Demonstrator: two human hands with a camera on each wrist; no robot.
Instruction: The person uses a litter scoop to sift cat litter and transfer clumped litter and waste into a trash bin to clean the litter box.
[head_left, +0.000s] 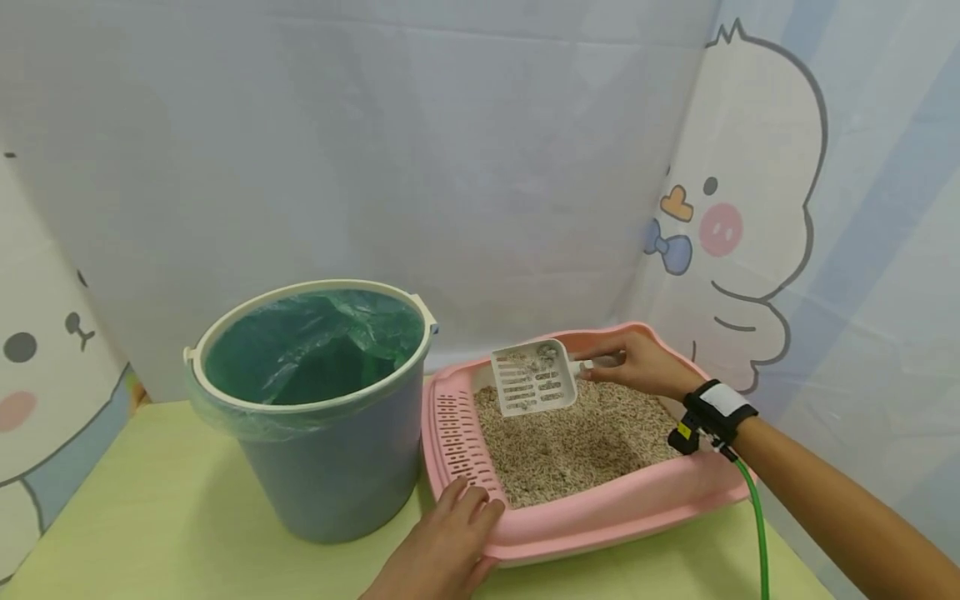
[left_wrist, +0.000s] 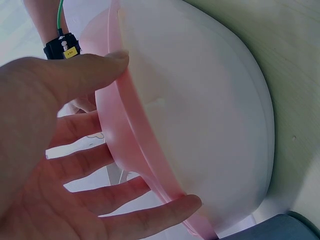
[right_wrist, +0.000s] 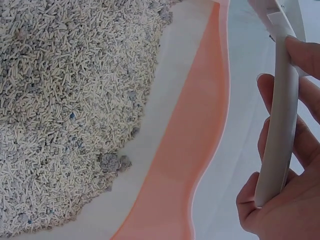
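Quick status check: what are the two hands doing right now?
Right hand grips scoop, clumps aboard, above litter. Left hand steadies pink litter tray. Lined bucket left of the tray, nothing between.

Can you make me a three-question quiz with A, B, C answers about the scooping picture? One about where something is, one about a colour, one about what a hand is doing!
1. Where is the bucket?
A. left of the litter box
B. right of it
C. inside it

2. What colour is the litter box rim?
A. blue
B. pink
C. black

3. What is the right hand doing?
A. lying flat on the table
B. holding the scoop by its handle
C. gripping the bucket

Answers:
1 A, it stands on the table to the box's left.
2 B, the rim is pink.
3 B, fingers curl round the white handle.
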